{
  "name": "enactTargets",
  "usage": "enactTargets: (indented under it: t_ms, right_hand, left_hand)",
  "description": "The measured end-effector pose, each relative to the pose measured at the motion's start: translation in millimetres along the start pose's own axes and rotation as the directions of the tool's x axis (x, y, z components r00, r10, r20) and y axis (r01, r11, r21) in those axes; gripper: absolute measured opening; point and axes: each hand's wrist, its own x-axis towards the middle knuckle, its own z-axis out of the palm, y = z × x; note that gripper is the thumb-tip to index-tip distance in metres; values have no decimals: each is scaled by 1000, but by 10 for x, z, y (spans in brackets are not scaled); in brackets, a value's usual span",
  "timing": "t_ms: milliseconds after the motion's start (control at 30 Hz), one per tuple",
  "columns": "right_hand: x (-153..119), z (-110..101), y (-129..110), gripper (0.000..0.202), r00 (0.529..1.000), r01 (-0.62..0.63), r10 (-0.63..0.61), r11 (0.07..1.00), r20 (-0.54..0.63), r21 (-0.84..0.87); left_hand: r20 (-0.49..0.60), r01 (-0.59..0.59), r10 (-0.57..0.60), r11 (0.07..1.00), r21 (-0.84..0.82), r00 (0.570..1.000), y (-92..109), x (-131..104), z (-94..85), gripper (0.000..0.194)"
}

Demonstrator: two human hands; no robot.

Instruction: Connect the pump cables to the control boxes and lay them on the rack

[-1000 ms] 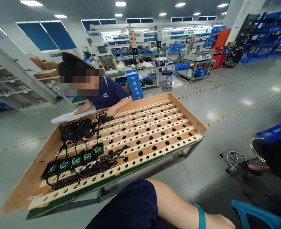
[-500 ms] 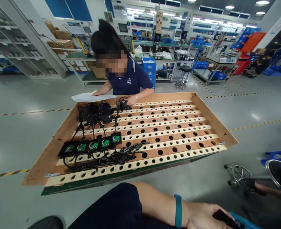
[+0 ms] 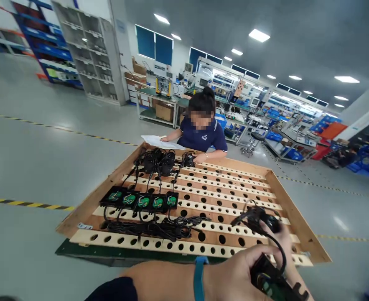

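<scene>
My left hand (image 3: 234,269), with a teal band at the wrist, is closed around a black housing (image 3: 270,278) with a green circuit board and coloured wires inside. A black cable arcs up from this housing. My right hand (image 3: 283,240), slightly blurred, grips a black cabled unit (image 3: 262,219) with its lead bundled round it. Both hands are over the near right part of a shallow wooden tray (image 3: 297,209) with perforated slats. At the tray's left, several black housings with green boards (image 3: 143,201) lie in a row, joined by cables to black units (image 3: 159,162) behind.
Across the tray, a co-worker (image 3: 204,129) holds a white paper (image 3: 161,142) and has a hand at another black unit (image 3: 189,159). Bundled black cables (image 3: 149,228) lie along the near slats. Workbenches and grey shelving (image 3: 93,58) stand behind.
My left hand has come up from the lower right to the tray's near edge with the black housing. My right hand has come into view with the cabled unit. The view has turned and tilted up.
</scene>
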Motion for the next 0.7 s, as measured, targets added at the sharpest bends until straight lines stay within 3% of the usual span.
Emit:
enactTargets:
  t_ms: [67,167,267,333,367,433,500,533,567,600,700]
  right_hand:
    - [317,623,-551,61,985,119,-140,976,105,185]
    - [596,1558,-1238,62,922,184,-292,907,254,378]
    - [703,2373,-1749,57,849,200,-375,881,373,429]
    - [722,2801,-2012,53,802,210,-406,878,439,429]
    - [723,2975,-2119,51,783,214,-417,877,461,431]
    - [719,3250,-2287,46,751,223,-439,871,494,437]
    - [715,3441,-2396,44,721,249,-461,869,517,429]
    - [716,3512,-2433,45,706,266,-473,867,527,421]
    - [719,3569,-2461,48,691,286,-483,866,538,410]
    - [724,3615,-2482,51,676,306,-492,865,549,398]
    - [756,3698,-2516,57,634,364,-509,861,583,355]
  left_hand:
    - [-68,-45,46,999,27,997,124,-100,-124,103]
    - [-248,-41,51,998,44,967,196,-264,-309,105]
    - [-486,-73,86,996,46,869,135,-390,-474,111]
    - [-654,-113,135,991,75,744,54,-438,-574,108]
    - [-736,-132,165,986,103,657,12,-451,-623,104]
    - [-877,-138,217,975,173,428,-59,-465,-722,92]
    - [-952,-118,244,967,225,185,-98,-476,-819,83]
    - [-967,-119,237,967,225,91,-102,-485,-863,82]
    - [-975,-133,219,968,214,24,-94,-495,-900,83]
    - [-980,-156,197,968,197,-11,-76,-507,-929,83]
    - [-988,-213,150,965,151,-21,7,-537,-965,79]
